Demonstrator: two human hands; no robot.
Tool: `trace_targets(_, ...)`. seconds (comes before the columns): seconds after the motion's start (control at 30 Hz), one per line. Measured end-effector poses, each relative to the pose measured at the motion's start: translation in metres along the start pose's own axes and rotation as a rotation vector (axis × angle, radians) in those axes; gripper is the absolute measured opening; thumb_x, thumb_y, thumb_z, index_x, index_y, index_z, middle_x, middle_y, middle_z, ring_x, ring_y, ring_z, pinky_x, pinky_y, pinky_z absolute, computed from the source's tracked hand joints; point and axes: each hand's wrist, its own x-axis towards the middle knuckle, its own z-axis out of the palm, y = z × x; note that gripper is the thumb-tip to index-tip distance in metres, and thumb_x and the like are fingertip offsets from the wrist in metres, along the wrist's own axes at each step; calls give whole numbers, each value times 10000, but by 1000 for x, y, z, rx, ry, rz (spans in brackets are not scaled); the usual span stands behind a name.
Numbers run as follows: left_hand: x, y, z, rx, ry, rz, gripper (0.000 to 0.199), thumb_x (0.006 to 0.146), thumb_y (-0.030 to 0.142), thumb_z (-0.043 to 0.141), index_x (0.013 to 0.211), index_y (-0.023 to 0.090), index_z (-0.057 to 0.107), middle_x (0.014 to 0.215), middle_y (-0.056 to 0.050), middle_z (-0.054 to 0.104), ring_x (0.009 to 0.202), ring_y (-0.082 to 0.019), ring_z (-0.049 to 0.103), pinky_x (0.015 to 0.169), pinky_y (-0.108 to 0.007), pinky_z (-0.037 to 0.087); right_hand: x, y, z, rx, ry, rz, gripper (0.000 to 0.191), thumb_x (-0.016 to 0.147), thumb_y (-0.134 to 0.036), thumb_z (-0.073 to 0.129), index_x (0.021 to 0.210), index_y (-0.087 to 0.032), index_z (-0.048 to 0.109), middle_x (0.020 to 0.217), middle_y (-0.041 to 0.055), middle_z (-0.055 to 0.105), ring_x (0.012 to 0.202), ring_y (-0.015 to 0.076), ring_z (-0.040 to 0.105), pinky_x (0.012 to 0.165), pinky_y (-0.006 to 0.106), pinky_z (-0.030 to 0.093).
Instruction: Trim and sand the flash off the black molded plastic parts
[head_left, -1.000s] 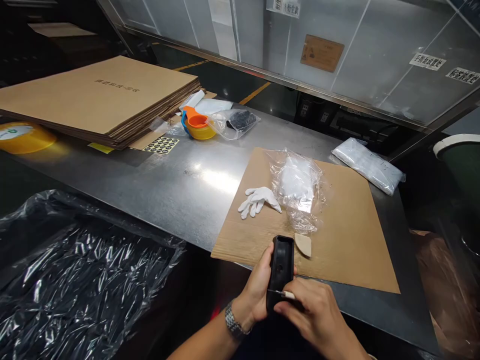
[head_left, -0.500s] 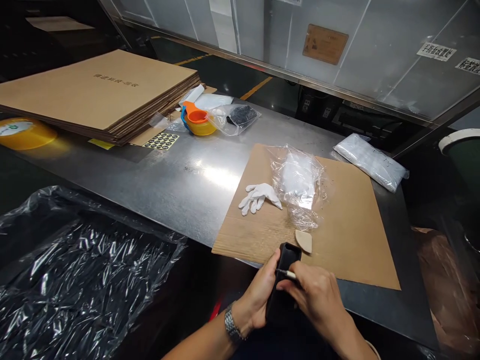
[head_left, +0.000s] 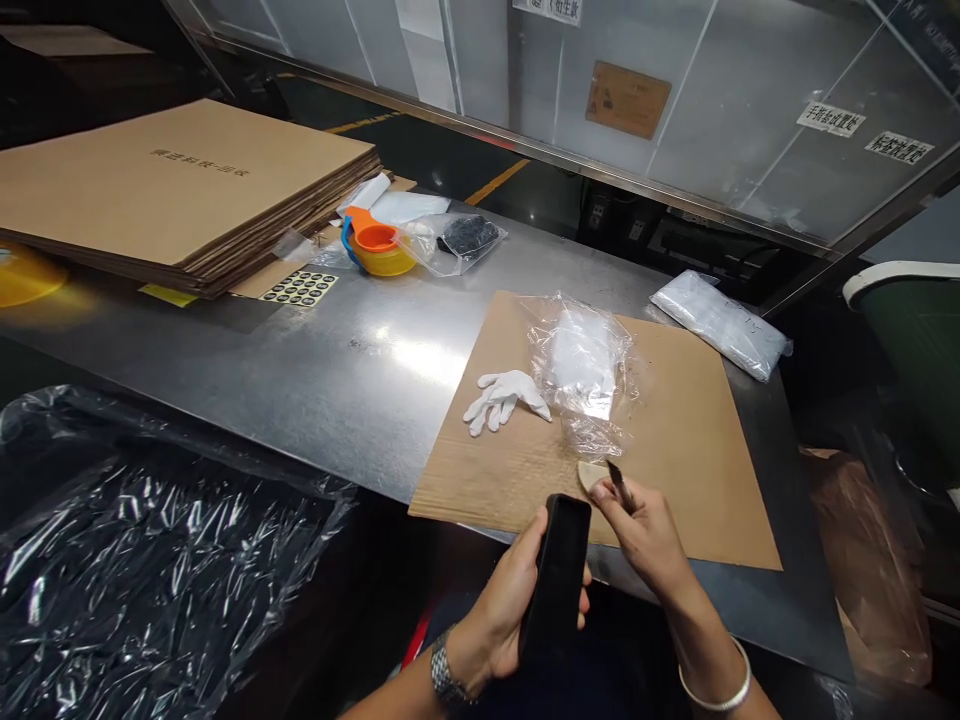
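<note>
Lifting our right hand (head_left: 645,525) off the black phone case (head_left: 556,590), we carried the thin blade (head_left: 619,484) up and away, its fingers pinched shut on the handle, tip now just above the small tan wedge (head_left: 590,472) on the cardboard sheet (head_left: 675,440). Half a second before, that blade lay across the case's edge, so the scraping pass looked finished. Our left hand (head_left: 504,605) kept its fingers wrapped around the case, held below the bench (head_left: 315,350) edge, turned back-side up.
</note>
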Motion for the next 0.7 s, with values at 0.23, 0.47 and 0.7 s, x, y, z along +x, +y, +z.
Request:
trace_targets(0.23, 5, 2, -2, -118, 95, 395, 595, 789, 644, 419, 736, 88, 624, 585, -81, 624, 473, -161, 575, 463, -275, 491, -44, -2, 27, 196, -238, 203, 453, 739, -262, 653, 1150, -202, 470, 732, -42, 542, 625, 105, 494, 589, 223, 387)
trace_targets(0.47, -4, -1, 4, -50, 132, 483, 545, 811, 573, 461, 1102, 123, 558, 675, -67, 654, 524, -166, 598, 501, -283, 506, -36, -2, 33, 380, -208, 277, 323, 696, -209, 654, 991, -177, 528, 664, -60, 503, 537, 69, 425, 503, 197, 345)
trace_targets(0.7, -5, -7, -2, 125, 4, 207, 467, 864, 528, 394, 947, 105, 574, 628, -61, 639, 455, -151, 595, 428, -242, 487, -8, 1, 14, 344, -79, 248, 214, 767, -321, 588, 885, -145, 617, 577, -51, 489, 542, 89, 463, 534, 216, 357)
